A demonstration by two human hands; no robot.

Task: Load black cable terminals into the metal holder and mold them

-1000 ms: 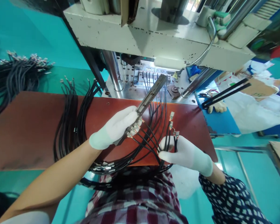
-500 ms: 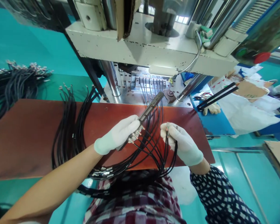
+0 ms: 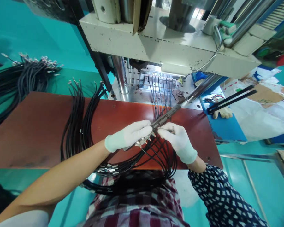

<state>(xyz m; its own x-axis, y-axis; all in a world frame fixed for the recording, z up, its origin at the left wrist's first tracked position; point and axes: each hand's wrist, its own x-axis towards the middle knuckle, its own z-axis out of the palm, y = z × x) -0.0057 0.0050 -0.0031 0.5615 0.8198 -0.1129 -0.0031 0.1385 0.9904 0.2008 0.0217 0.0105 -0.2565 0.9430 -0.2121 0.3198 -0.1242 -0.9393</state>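
Observation:
My left hand point(image 3: 130, 136), in a white glove, is closed around a long dark metal bar point(image 3: 167, 115) with slots along it, held tilted up to the right. Several metal cable ends point(image 3: 145, 139) sit in a row along the bar's lower edge. My right hand point(image 3: 176, 138), also gloved, has its fingers pinched at the bar's near edge, just right of that row. Another metal cable end point(image 3: 172, 130) shows between its fingers. Black cables point(image 3: 130, 165) trail from both hands over the board's front edge and across the lap.
Ahead stands a press with a cream crossbeam point(image 3: 142, 47); cables run into its lower die point(image 3: 156, 82). Cable bundles point(image 3: 72, 132) lie on the brown board point(image 3: 38, 132), and a bigger cable heap point(image 3: 33, 75) is at far left. Black bars point(image 3: 232, 99) jut out at right near a glove point(image 3: 223, 112).
My right hand has moved left with a cable end, up to the bar's edge. The view has shifted, so the machine and board sit further right.

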